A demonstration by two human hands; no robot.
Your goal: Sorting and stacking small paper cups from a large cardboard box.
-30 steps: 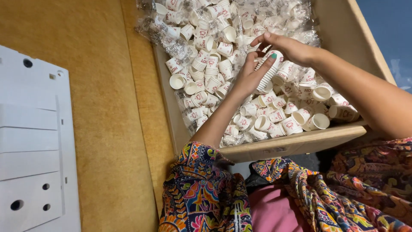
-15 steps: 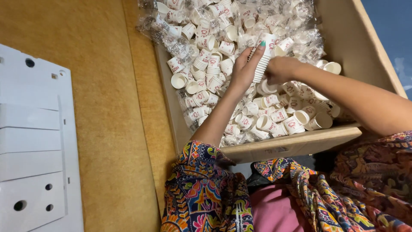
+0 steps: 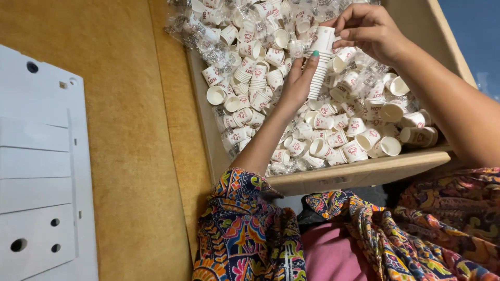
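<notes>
**One short stack built, most cups still loose**

We begin with the wooden box (image 3: pixel 364 171), which fills the upper right of the frame and sits on a brown surface (image 3: pixel 120 130); a white panel (image 3: pixel 36 171) lies at the left edge. Inside the box, loose paper cups (image 3: pixel 333 135) and clear plastic wrap (image 3: pixel 192 31) cover nearly the whole floor, with a few small stacks near the upper middle. By our judgement the stacking has barely begun. At upper centre we hold one stack of cups (image 3: pixel 319 67): our left hand (image 3: pixel 298 83) is closed round its lower part, and our right hand (image 3: pixel 367 31) pinches the top cup onto it.
</notes>
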